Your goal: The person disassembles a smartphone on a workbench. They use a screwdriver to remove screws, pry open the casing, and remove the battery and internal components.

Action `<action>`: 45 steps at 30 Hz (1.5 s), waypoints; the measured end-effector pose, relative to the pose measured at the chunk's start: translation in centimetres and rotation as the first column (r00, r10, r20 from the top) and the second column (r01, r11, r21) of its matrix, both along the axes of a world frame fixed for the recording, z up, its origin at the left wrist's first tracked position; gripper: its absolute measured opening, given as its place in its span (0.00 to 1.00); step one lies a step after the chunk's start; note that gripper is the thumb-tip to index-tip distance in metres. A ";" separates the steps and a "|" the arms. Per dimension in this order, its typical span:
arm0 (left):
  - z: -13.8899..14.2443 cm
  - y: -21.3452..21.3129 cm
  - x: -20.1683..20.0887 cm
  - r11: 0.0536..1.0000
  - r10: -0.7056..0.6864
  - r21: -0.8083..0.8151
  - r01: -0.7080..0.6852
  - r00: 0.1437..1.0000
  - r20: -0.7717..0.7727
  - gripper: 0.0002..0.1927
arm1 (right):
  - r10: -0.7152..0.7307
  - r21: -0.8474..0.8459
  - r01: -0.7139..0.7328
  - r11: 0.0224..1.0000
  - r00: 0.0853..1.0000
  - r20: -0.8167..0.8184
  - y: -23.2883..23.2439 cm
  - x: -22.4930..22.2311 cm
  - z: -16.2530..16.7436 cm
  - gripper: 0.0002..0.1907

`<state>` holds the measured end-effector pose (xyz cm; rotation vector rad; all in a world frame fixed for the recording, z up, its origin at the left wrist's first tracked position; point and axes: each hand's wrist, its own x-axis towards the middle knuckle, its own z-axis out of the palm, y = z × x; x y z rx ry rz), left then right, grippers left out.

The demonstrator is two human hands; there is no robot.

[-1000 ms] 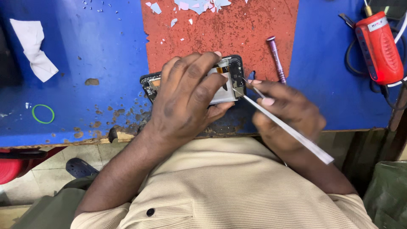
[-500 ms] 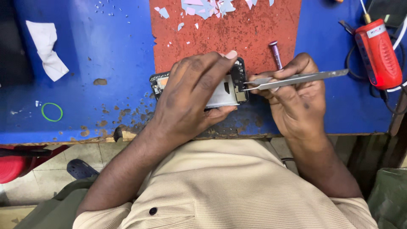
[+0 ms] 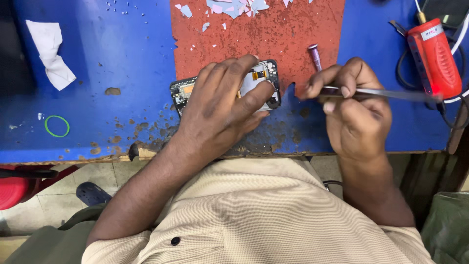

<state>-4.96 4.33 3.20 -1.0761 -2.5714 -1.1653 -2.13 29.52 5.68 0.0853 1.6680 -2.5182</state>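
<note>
An opened phone with its back cover off lies on the blue and red worktop, near the front edge. My left hand presses down on it, covering most of the body; only the top end and a corner of the lower end show. My right hand sits to the right of the phone, apart from it, pinching metal tweezers that lie level and point left. What the tweezer tips hold, if anything, is hidden by my fingers.
A purple screwdriver lies just behind the right hand. A red soldering tool with cables is at the far right. White tissue and a green rubber band lie at the left. Broken pale chips litter the red mat.
My right hand has drawn the tweezers away from the phone's edge to the right. Earlier the tweezers swung from slanting toward me to level. The left hand stays on the phone.
</note>
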 end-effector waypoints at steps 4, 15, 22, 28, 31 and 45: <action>0.1 -0.1 0.0 1.000 -0.008 -0.004 0.008 1.000 -0.008 0.34 | 0.258 0.753 0.018 0.658 0.934 -0.248 -1.1 0.0 2.1 0.18; -0.1 -0.1 0.1 1.000 0.018 0.008 -0.019 1.000 0.008 0.43 | 0.222 0.967 0.145 0.211 0.956 -0.192 1.5 -2.6 2.9 0.20; -0.2 -0.1 0.1 0.997 0.034 0.064 -0.030 0.997 -0.067 0.45 | 0.419 0.896 0.397 -0.199 0.861 -0.288 1.8 -2.6 1.6 0.15; 0.6 -0.5 0.0 0.998 0.026 0.057 -0.019 0.991 -0.134 0.45 | 0.435 0.895 0.329 -0.300 0.882 -0.179 0.7 -3.6 2.3 0.16; 1.1 -1.1 -0.2 0.999 0.032 0.035 -0.027 0.986 -0.163 0.44 | 0.423 0.939 0.282 -0.198 0.889 -0.177 0.3 -3.7 3.6 0.24; 5.5 -5.6 -0.8 0.893 0.123 0.429 -0.134 0.991 0.054 0.56 | 0.052 -0.042 -0.053 0.998 0.998 -0.029 -2.5 -2.1 1.0 0.30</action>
